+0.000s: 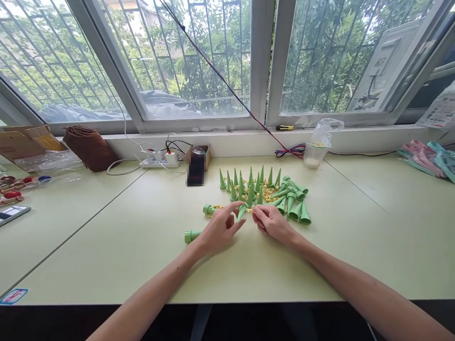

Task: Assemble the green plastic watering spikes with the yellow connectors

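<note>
left hand (222,227): bent round, thumb and finger pinching a green cone (241,212) over the table (142,265) | right hand (272,221): almost closed, fingertips at a small yellow piece (250,210), grip hard to see | green spikes (250,182): standing just past both hands

Bright daylight enters through the windows (199,61), washing out patches outside; straight edges slant toward the borders.

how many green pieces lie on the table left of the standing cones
2: the farther green piece beyond the left hand, the nearer green piece partly behind its wrist. The hand may hide more.
</note>
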Action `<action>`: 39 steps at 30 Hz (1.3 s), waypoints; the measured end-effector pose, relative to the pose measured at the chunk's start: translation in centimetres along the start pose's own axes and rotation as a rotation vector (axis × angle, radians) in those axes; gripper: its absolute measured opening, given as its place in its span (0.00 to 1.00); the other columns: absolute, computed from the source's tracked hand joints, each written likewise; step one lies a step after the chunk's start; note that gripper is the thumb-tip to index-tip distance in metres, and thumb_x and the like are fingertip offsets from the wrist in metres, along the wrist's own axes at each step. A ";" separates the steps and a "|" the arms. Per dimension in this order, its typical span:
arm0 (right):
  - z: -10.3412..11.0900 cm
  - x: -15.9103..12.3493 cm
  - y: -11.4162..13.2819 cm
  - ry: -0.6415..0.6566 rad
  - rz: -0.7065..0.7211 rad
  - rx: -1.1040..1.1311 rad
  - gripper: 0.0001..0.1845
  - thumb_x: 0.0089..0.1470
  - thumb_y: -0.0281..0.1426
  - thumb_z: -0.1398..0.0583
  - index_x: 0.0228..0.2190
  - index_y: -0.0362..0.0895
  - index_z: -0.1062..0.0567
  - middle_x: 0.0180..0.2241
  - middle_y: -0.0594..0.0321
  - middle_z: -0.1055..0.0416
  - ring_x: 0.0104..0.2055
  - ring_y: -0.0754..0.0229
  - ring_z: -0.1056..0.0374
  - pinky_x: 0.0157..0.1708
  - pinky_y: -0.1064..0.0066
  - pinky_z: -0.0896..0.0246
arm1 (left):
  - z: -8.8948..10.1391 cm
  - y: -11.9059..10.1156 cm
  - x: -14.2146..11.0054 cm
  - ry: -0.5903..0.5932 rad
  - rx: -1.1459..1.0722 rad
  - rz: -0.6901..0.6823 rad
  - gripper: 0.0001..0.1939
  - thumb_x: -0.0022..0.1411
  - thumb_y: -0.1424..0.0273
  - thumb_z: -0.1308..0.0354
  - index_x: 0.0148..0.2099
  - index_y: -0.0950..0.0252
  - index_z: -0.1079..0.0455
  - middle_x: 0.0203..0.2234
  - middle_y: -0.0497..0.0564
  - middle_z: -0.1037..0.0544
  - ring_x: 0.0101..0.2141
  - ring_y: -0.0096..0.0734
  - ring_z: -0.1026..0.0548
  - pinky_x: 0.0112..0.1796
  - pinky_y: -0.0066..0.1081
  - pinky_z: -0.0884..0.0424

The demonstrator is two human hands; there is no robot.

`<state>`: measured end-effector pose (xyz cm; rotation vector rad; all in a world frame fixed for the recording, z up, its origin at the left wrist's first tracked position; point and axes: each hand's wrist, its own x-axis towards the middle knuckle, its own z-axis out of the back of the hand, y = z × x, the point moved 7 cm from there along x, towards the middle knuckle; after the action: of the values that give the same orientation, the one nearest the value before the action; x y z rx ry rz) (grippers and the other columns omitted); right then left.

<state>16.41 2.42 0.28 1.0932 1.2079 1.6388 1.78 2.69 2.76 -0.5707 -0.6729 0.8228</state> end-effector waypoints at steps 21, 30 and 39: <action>-0.1 0.3 0.9 -0.067 0.228 -0.291 0.13 0.61 0.36 0.46 0.26 0.44 0.36 0.20 0.69 0.41 0.22 0.66 0.48 0.23 0.73 0.53 | 8.4 0.1 1.2 -0.375 0.158 0.124 0.16 0.59 0.57 0.40 0.32 0.67 0.27 0.23 0.51 0.22 0.22 0.30 0.25 0.23 0.26 0.31; -0.4 0.4 0.6 -0.061 0.321 -0.393 0.20 0.58 0.36 0.44 0.19 0.45 0.44 0.16 0.71 0.47 0.20 0.68 0.53 0.22 0.73 0.56 | 8.7 3.8 5.9 -0.229 0.481 0.241 0.18 0.57 0.56 0.41 0.26 0.66 0.27 0.23 0.53 0.21 0.25 0.33 0.26 0.27 0.29 0.35; -0.7 0.4 0.6 -0.030 0.324 -0.417 0.28 0.60 0.40 0.45 0.17 0.44 0.52 0.18 0.71 0.59 0.21 0.68 0.60 0.23 0.71 0.63 | 6.9 6.8 7.3 -0.188 0.518 0.301 0.17 0.54 0.57 0.38 0.22 0.65 0.29 0.23 0.55 0.21 0.28 0.38 0.25 0.30 0.32 0.34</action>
<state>15.59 2.46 0.77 1.0738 0.6449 1.9972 -2.76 13.72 4.86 -0.1223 -0.5188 1.2940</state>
